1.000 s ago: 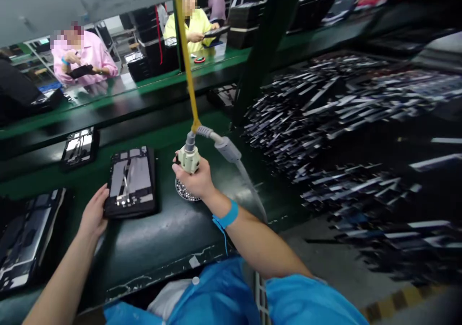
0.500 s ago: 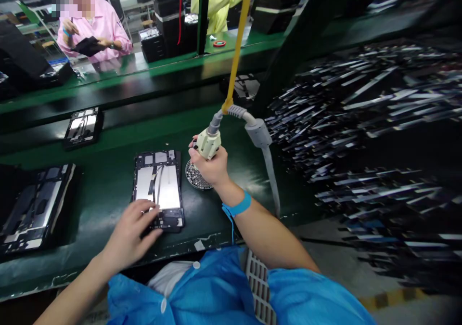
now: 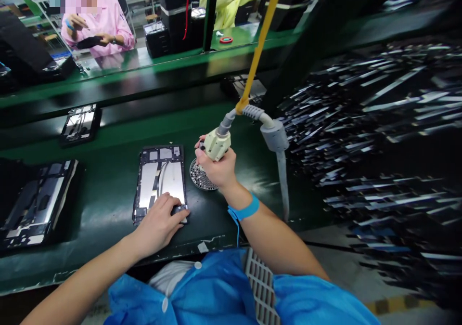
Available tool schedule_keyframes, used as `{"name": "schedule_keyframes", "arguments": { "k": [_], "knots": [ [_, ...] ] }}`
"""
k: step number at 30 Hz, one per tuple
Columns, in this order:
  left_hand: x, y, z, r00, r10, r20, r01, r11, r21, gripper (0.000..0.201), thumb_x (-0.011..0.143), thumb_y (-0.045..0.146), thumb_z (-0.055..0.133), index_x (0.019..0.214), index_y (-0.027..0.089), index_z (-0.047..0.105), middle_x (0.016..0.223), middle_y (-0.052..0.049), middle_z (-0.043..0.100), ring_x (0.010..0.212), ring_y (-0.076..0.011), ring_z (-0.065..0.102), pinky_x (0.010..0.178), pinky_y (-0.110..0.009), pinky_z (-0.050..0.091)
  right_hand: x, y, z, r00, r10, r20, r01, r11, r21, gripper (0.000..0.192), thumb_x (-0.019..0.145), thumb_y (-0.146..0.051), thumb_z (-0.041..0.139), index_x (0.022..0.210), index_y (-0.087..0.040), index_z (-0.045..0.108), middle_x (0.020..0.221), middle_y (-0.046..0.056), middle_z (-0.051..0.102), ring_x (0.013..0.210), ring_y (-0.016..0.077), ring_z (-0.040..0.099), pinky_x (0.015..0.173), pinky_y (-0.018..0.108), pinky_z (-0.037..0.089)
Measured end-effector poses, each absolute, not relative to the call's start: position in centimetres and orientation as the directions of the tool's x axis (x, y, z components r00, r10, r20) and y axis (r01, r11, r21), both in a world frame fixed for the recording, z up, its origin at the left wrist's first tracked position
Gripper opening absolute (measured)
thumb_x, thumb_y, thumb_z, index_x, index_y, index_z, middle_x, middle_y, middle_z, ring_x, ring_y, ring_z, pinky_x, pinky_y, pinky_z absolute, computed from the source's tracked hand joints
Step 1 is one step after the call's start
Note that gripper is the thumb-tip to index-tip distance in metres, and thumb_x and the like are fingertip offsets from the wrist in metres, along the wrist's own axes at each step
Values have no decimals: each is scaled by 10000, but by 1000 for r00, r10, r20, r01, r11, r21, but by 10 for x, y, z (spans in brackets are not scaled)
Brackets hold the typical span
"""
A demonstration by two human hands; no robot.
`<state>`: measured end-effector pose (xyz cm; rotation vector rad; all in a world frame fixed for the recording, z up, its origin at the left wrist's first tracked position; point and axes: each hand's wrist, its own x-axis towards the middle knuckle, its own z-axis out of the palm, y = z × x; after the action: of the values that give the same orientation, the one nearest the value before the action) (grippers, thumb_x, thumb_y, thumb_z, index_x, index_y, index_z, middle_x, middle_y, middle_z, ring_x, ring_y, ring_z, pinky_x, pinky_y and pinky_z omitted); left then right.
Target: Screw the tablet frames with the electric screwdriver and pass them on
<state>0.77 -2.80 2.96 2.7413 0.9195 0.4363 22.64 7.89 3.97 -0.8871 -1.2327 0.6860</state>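
My right hand (image 3: 220,169) grasps the cream plastic driver (image 3: 217,144), slanted down toward the round perforated dish (image 3: 202,178); my unclenched left hand (image 3: 157,226) rests on the black-and-silver rectangular device (image 3: 174,175), long axis away from me on the green bench (image 3: 104,190).

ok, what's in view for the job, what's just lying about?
Likely in use: open device, left hand on it; cream tool in right hand; perforated disc beneath it.

Apparently just lying about: device at back left; device at far left; red ring.

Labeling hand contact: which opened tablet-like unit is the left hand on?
The middle unit, beside the perforated disc: the left hand rests on its near end. The left-edge unit and rear-left unit are untouched.
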Motion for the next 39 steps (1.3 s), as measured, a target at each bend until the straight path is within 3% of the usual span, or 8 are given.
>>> {"name": "schedule_keyframes", "arguments": {
  "k": [4,7,9,14,20,26,30,39],
  "knots": [
    [-3,-20,34,777,599,192,541,-792,281,371,963,141,588,1323,232,593,1320,-137,590,1320,-338,503,1135,-641,418,226,79,41,229,845,483,17,493,-870,187,830,-300,735,990,-212,694,899,32,728,819,198,711,753,383,611],
    [-29,-24,35,630,757,176,706,-652,275,721,868,326,773,1499,233,435,1463,-193,468,1390,-428,417,1099,-676,437,226,80,42,248,846,472,17,484,-875,179,821,-297,736,971,-208,694,880,31,727,801,196,709,738,379,608],
    [-52,-29,34,446,882,150,835,-471,286,940,782,418,847,1557,223,353,1427,-212,461,1311,-440,487,1014,-640,515,226,80,43,260,846,465,13,478,-878,182,816,-299,739,967,-208,693,878,32,726,799,197,710,729,379,609],
    [-88,-30,27,291,957,8,868,-268,418,842,867,369,763,1584,329,324,1184,-64,569,894,-217,673,796,-384,606,226,79,44,242,853,462,22,471,-882,188,806,-298,741,967,-210,697,881,33,728,811,206,717,727,384,617],
    [-94,-26,21,263,965,13,804,-227,550,684,914,368,710,1532,309,422,1174,-45,586,858,-166,673,804,-332,611,226,79,44,233,847,478,22,487,-873,181,812,-291,733,969,-211,693,882,29,726,808,201,714,764,396,617],
    [-78,-16,51,534,840,92,783,-533,322,443,915,384,727,1318,234,620,1287,-122,591,1177,-308,583,985,-499,546,225,80,44,250,847,468,7,482,-876,235,804,-297,744,1015,-211,687,880,25,723,819,207,718,783,417,620],
    [-71,-5,61,713,701,25,658,-681,322,270,982,265,640,1247,222,666,1190,-105,661,1085,-260,614,934,-446,563,225,79,45,252,849,464,11,477,-879,231,802,-289,742,1013,-215,688,880,27,719,827,211,719,773,415,622],
    [-66,-16,31,720,615,322,518,-785,341,243,993,161,590,1209,196,696,1124,-124,722,1036,-229,687,900,-402,597,224,77,47,248,855,456,11,468,-884,211,798,-295,737,990,-225,685,884,27,725,846,221,722,795,436,627]
  ]
}}
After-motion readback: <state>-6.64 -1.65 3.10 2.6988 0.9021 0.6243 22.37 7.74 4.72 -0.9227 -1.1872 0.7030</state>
